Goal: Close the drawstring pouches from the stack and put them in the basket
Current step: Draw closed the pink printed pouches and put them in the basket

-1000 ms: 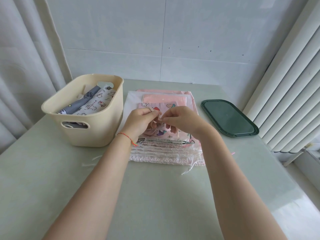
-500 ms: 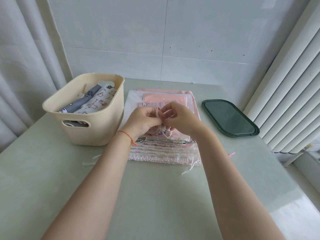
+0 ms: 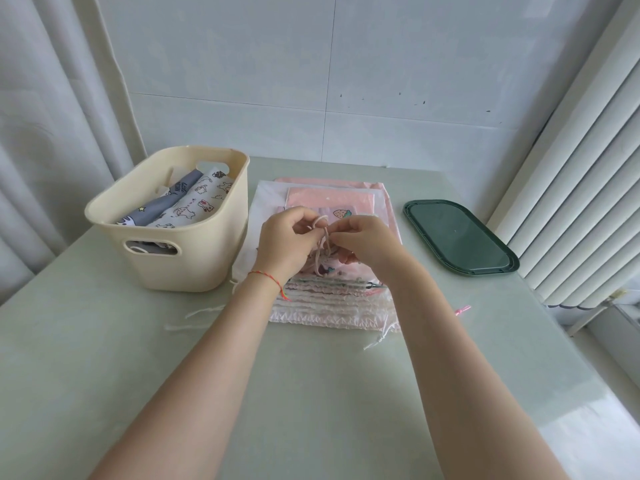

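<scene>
- The left hand (image 3: 287,239) and right hand (image 3: 369,240) meet over the top pouch (image 3: 332,268) of the stack (image 3: 332,306), which lies on the surface (image 3: 311,393) just right of the basket (image 3: 180,251).
- Both hands have their fingers curled, pinching the pale cord (image 3: 322,233); a small loop stands up between them.
- The step looks like tying or cinching the cord: keep the loop small and pull the two ends apart evenly, so the gathered mouth closes without slack.
- Hold the pouch's neck low against the stack while tightening, or the pouches beneath may drag along.
- Loose cords trail from the stack's near edge; keep them out of the knot.
- The basket already holds printed pouches (image 3: 187,206), leaning toward its far wall; the free space is near its front, so drop the closed pouch there.
- The green tray (image 3: 457,237) lies well to the right, out of the way.
</scene>
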